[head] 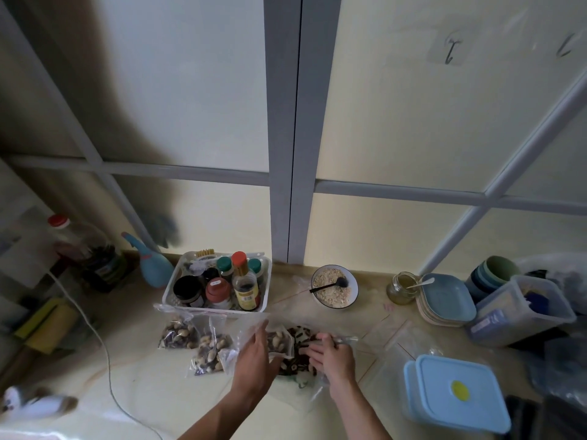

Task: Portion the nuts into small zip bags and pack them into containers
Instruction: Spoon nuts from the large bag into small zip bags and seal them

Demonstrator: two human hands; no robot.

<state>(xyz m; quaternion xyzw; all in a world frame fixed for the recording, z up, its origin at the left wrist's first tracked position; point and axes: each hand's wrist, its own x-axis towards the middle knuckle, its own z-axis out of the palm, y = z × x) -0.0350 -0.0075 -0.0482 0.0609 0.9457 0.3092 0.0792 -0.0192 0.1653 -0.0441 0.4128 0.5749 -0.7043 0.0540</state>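
**Both hands at the nut pile, one small bag held open**

Labels: no writing readable anywhere; the yellow label on the sauce bottle [245,289] in the white basket [265,282] is too blurred to read.

Nuts: a loose pile of mixed nuts [297,354] lies on clear plastic at the near middle of the tabletop [133,360], between the two hands. The pile's long axis runs roughly away from the camera.

Left hand [254,354]: fingers pinch the upper edge of a small zip bag [279,341], partly filled with nuts. The bag hangs from the fingertips just left of the pile and touches it; its mouth looks upward and away.

Right hand [330,355]: palm down on the right side of the pile, fingers curled into the nuts. Cannot tell whether they grip any.

Two filled bags lie flat left of the left hand: one [178,335] farther, one [209,352] nearer, just beside each other.

Empty zip bags [390,338] lie right of the pile. A light blue lidded container [457,395] with a yellow spot on its lid sits at the near right, well apart from the hands.

A bowl of oats [333,289] with a black spoon stands beyond the pile.
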